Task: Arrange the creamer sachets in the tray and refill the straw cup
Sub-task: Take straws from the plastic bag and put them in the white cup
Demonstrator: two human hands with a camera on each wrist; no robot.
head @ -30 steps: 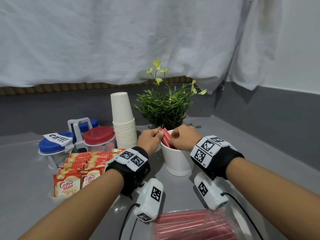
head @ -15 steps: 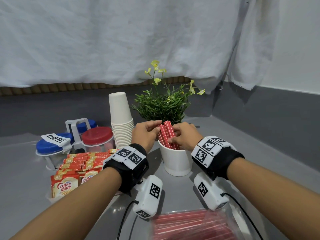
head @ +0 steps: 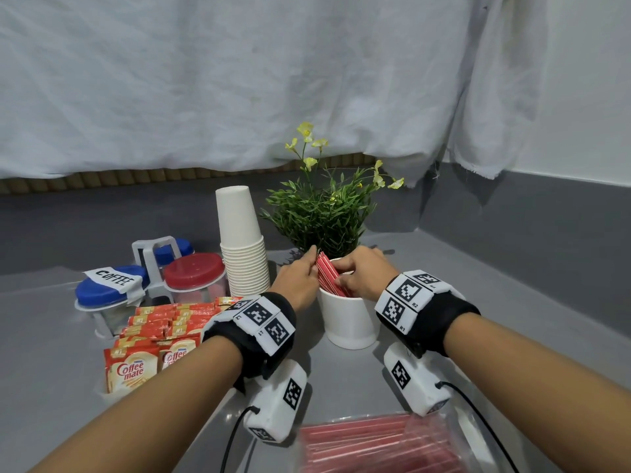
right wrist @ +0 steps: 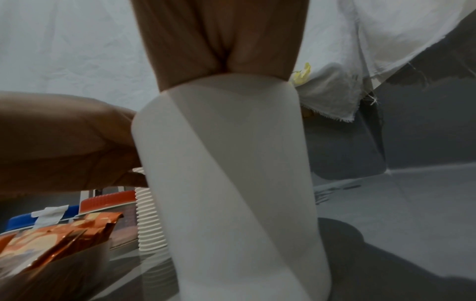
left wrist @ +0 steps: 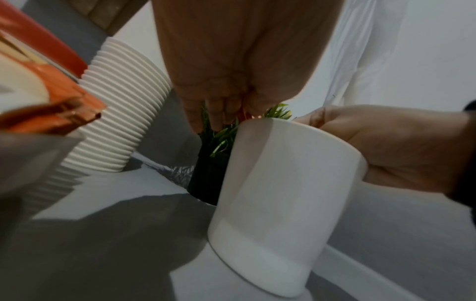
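A white straw cup [head: 348, 322] stands mid-table with a bundle of red wrapped straws [head: 329, 276] leaning left out of its mouth. My left hand [head: 300, 276] holds the bundle from the left, fingers curled against it. My right hand [head: 358, 274] grips the straws from the right, over the cup's rim. The wrist views show the cup [left wrist: 280, 203] [right wrist: 231, 183] from low down; the right fingers are hidden behind its rim. Coffee-mate creamer sachets [head: 153, 336] stand in rows in a clear tray [head: 102, 392] at the left.
A stack of white paper cups [head: 240, 240] and a potted green plant [head: 324, 216] stand just behind the straw cup. Blue- and red-lidded jars [head: 194, 276] in a rack sit back left. A clear bag of red straws [head: 379, 445] lies at the near edge.
The straw bundle was lifted up out of the cup half a second ago and has now been lowered deeper, leaning left. Both hands stayed on it.
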